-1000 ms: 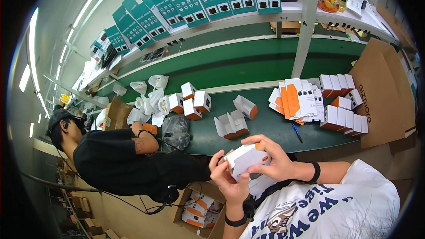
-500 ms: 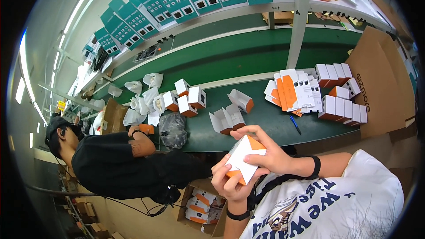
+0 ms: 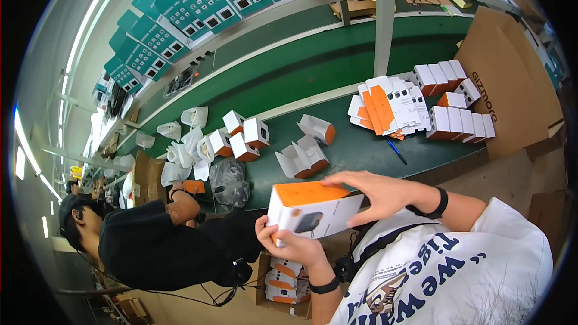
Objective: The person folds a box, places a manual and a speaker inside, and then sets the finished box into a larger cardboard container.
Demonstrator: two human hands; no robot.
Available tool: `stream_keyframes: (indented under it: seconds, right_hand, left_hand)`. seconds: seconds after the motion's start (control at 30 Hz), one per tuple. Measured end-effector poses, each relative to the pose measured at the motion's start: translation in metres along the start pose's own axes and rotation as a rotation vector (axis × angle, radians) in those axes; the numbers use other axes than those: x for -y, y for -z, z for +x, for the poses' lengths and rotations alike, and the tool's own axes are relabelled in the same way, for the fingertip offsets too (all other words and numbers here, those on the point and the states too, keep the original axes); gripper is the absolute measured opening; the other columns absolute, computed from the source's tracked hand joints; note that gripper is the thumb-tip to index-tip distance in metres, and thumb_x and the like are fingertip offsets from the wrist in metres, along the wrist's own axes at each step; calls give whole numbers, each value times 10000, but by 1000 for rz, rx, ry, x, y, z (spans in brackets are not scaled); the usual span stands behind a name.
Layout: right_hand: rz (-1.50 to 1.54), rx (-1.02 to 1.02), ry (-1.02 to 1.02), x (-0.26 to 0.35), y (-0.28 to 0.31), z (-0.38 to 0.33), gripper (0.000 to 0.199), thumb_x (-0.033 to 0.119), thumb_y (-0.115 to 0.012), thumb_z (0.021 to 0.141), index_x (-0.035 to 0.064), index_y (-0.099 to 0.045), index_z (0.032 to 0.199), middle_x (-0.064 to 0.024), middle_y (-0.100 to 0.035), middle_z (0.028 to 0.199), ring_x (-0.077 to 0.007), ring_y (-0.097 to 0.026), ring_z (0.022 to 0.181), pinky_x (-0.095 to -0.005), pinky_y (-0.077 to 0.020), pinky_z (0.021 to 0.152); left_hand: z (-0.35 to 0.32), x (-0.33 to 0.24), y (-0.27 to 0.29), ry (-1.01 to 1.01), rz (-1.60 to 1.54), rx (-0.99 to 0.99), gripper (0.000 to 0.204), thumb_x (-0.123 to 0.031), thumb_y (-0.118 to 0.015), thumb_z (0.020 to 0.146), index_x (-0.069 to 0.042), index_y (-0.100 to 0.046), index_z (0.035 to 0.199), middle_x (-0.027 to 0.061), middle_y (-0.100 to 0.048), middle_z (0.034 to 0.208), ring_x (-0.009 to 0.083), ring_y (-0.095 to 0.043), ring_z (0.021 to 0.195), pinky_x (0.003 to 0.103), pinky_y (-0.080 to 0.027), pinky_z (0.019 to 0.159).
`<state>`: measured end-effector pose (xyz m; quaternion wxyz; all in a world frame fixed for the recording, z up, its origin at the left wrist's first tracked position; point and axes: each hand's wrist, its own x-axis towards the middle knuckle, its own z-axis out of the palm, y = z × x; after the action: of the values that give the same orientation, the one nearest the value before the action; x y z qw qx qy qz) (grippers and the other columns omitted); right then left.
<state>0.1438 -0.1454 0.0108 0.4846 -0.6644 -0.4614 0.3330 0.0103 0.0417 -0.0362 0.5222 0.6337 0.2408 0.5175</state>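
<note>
A white and orange carton (image 3: 313, 219) is held up in front of my chest, its orange side on top and a printed dark device picture facing me. My left hand (image 3: 292, 244) wraps round its lower left corner. My right hand (image 3: 385, 195) spans its right end, fingers on the upper edge and thumb at the lower side. Beyond it on the bench, a few open-topped cartons (image 3: 304, 156) stand with their flaps up. To their left are several closed white and orange cartons (image 3: 244, 145).
A green bench (image 3: 355, 159) carries flat unfolded cartons (image 3: 391, 105), a blue pen (image 3: 397, 151), rows of closed cartons (image 3: 460, 123) and white bags (image 3: 192, 141). A big brown carton (image 3: 512, 84) stands at right. A co-worker in black (image 3: 156, 241) leans in at left.
The carton has turned from its white end facing me to its printed long side. My right hand has shifted to its right end. The whole view has moved slightly.
</note>
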Motion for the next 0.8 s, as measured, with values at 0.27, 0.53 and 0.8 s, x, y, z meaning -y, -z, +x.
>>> stream_keyframes:
  seconds: [0.27, 0.53, 0.8]
  right_hand:
    - [244, -449, 72, -30, -32, -22, 1195, 218, -916, 702, 63, -143, 1599, -183, -417, 1505, -244, -432, 1382, -378, -341, 1150]
    - [-132, -885, -57, -69, 62, 36, 741, 48, -579, 819, 52, -335, 1519, -248, -563, 1353, -363, -590, 1225, -427, -441, 1051]
    - [-302, -545, -302, -244, 107, 169, 665, 105, -613, 812, 164, -436, 1450, -219, -545, 1408, -428, -559, 1249, -544, -481, 1005]
  left_hand:
    - [-24, 43, -64, 1022, -623, 126, 654, -586, -303, 1059, -59, -432, 1425, 133, -537, 1410, 289, -541, 1305, 455, -474, 1074]
    - [-51, 130, -65, 1074, -69, 805, 466, -370, -678, 987, -47, -549, 1297, 106, -567, 1285, 198, -543, 1207, 372, -461, 1017]
    - [-58, 284, -79, 965, 410, 426, 771, -461, -860, 796, 32, -443, 1218, 186, -510, 1224, 260, -522, 1102, 367, -424, 999]
